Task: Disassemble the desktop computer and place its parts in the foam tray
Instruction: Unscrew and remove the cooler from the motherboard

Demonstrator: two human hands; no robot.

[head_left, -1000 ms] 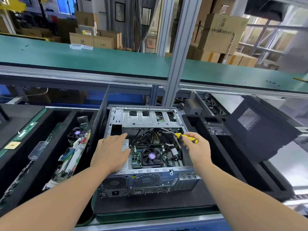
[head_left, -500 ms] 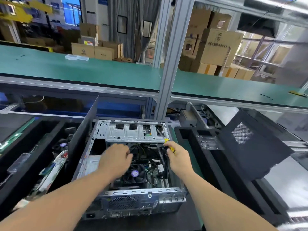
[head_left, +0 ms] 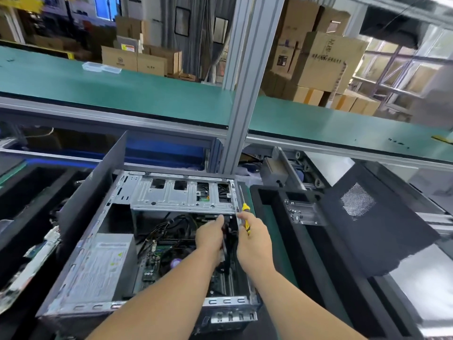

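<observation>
The open desktop computer case [head_left: 103, 263] lies on its side in front of me, its silver drive cage [head_left: 181, 195] at the far end. Inside lie the power supply [head_left: 100, 263], the motherboard [head_left: 161, 253] and black cables [head_left: 171, 224]. Both hands are inside the case at its right side, under the drive cage. My left hand [head_left: 210, 235] grips a black part [head_left: 228, 231] standing between the hands. My right hand [head_left: 255, 238] holds a yellow screwdriver [head_left: 245, 217] and touches the same part. A black foam tray [head_left: 274, 217] lies to the right.
A second foam tray [head_left: 27, 209] at the left holds removed boards [head_left: 34, 261]. A dark side panel [head_left: 98, 182] stands along the case's left side. A black case cover [head_left: 382, 227] leans at the right. An aluminium post [head_left: 245, 82] rises behind the case, under a green shelf [head_left: 122, 89].
My left hand has moved right across the case from near the power supply to the black part beside my right hand. My view has shifted right and closer to the case.
</observation>
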